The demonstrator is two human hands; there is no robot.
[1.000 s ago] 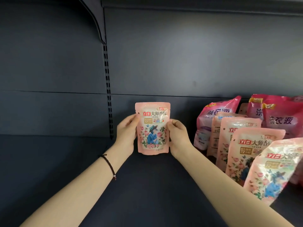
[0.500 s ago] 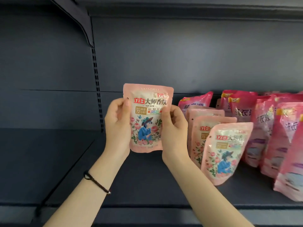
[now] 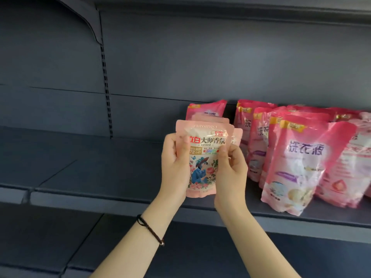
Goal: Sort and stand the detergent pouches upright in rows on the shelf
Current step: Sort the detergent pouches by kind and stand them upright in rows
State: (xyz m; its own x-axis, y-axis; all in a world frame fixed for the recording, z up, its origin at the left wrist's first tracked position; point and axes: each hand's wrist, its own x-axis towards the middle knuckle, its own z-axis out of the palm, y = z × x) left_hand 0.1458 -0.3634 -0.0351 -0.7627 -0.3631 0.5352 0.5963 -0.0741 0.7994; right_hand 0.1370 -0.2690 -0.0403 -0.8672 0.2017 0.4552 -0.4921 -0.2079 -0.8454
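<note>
A small pale-pink floral pouch (image 3: 202, 157) is held upright in front of the dark shelf (image 3: 120, 195). My left hand (image 3: 175, 167) grips its left edge and my right hand (image 3: 230, 171) grips its right edge, thumbs on the front. Right behind it stand more small pale-pink pouches (image 3: 236, 137), mostly hidden. To the right, several large deep-pink detergent pouches (image 3: 297, 167) stand in rows that run back to the shelf wall; one more (image 3: 206, 109) stands behind the held pouch.
The shelf surface left of my hands is bare dark metal. A slotted upright (image 3: 106, 93) and a bracket (image 3: 88, 19) sit at the back left. A lower shelf (image 3: 60, 247) lies beneath the front edge.
The pouch has come off the shelf surface, forward and to the right, toward the row of small pouches. Both hands kept hold of it. The view has shifted right, showing more large pouches.
</note>
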